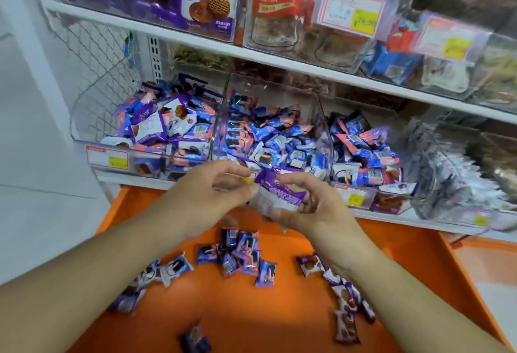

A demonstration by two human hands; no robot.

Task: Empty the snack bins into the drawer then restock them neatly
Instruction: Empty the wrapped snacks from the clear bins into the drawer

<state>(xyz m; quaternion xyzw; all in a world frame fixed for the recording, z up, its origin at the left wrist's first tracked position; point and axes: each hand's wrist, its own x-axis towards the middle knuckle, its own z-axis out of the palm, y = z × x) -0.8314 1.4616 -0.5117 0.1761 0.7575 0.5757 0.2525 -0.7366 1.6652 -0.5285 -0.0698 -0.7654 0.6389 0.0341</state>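
- Mid-task by the look of it, though whether at the emptying or the restocking stage cannot be told.
- Centre of the frame: right hand (305, 207) cupped under a purple-and-white snack packet (279, 193), fingers curled round its far edge, thumb on the near side.
- Left hand (215, 190) meeting the same packet from the left, thumb and forefinger pinching its corner; other fingers loosely bent, clamped on nothing else.
- Packet held above the near edge of the middle bin (268, 134), over the back of the orange drawer (405, 268), touching neither.
- Lower half of the frame: drawer pulled open, with a loose scatter of packets (240, 254) on its floor, a cluster at centre, a few at lower left, a short trail at lower right; most of the orange floor bare.
- Middle band of the frame: left bin (156, 131), middle bin and right bin (363, 151) all well filled with mixed blue, pink and purple packets, heaped in no order.
- Judgement: little of the stock in the drawer, most in the bins, and nothing lined up; neat arranging largely left to do either way.
- Far right bins blurred, contents unclear.
- Upper shelf (251, 53) with larger biscuit packs and price labels, seemingly outside the job.
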